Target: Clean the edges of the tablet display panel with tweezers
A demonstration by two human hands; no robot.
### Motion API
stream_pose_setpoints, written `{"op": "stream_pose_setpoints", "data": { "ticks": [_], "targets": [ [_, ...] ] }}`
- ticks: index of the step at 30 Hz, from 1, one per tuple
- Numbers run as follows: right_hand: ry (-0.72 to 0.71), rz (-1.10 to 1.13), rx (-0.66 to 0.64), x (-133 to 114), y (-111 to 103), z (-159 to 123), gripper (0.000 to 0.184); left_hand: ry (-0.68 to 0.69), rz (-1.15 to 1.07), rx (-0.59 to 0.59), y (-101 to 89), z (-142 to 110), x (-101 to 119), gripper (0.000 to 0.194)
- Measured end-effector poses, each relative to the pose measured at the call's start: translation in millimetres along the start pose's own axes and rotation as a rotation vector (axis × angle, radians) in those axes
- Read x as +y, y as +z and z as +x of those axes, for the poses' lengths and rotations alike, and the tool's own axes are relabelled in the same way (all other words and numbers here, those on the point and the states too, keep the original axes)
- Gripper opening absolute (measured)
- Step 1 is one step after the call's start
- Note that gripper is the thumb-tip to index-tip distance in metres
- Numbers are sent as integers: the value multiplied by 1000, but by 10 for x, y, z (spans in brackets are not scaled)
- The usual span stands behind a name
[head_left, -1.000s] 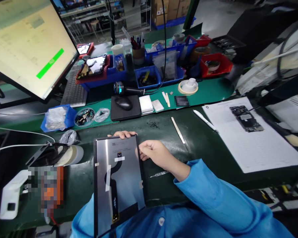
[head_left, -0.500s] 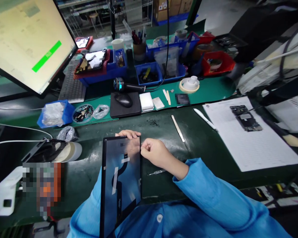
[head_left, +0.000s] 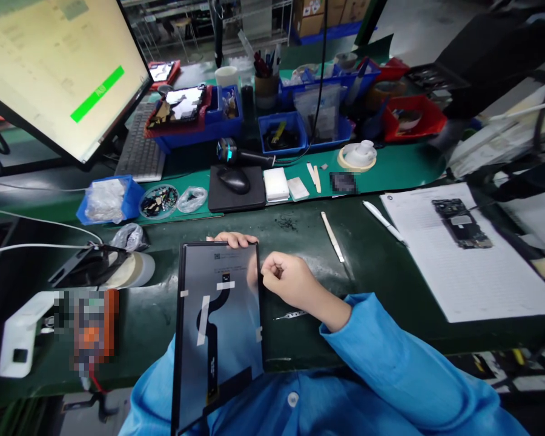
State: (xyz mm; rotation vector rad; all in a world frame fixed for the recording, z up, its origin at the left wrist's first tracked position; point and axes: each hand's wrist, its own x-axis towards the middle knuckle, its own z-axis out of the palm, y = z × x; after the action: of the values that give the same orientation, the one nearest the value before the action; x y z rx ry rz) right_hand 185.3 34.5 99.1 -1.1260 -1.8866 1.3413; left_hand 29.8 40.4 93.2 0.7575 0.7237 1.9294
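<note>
- While my left hand [head_left: 235,240] holds the display panel [head_left: 236,333] by its top edge, fingers bent over the rim, the panel stands tilted in front of my blue sleeve [head_left: 149,387], at the near side of the bench [head_left: 306,354]; the dark flat cable [head_left: 212,357] and pale tape strips [head_left: 203,320] face me;
- my right hand [head_left: 282,277] is at the panel's right edge, thumb and fingers curled narrow; whether they pinch anything or touch the rim, I cannot tell;
- the step in hand, as I judge it, is fingertip work along that edge, my left steadying;
- the next move, I'd say, calls for a firm left hold and light right fingertips, sparing the cable; the pointed metal tool [head_left: 291,315] lies near my right hand.
</note>
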Motion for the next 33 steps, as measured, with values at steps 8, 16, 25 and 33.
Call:
{"op": "stream_pose_setpoints", "data": {
  "ticks": [8, 16, 25, 33],
  "targets": [
    [-89, 8, -71, -36, -53, -32, 7, -61, -8, 107, -20, -2, 23, 54],
    [-216, -81, -115, -141, -86, -59, 9, 63, -66, 264, 143, -27, 149, 45],
    [-29, 62, 62, -2, -35, 18, 8, -193, -85, -40, -355, 166, 13, 57],
    [182, 344, -61, -79, -27, 37, 13, -172, -70, -56, -274, 106, -21, 55]
  ]
}}
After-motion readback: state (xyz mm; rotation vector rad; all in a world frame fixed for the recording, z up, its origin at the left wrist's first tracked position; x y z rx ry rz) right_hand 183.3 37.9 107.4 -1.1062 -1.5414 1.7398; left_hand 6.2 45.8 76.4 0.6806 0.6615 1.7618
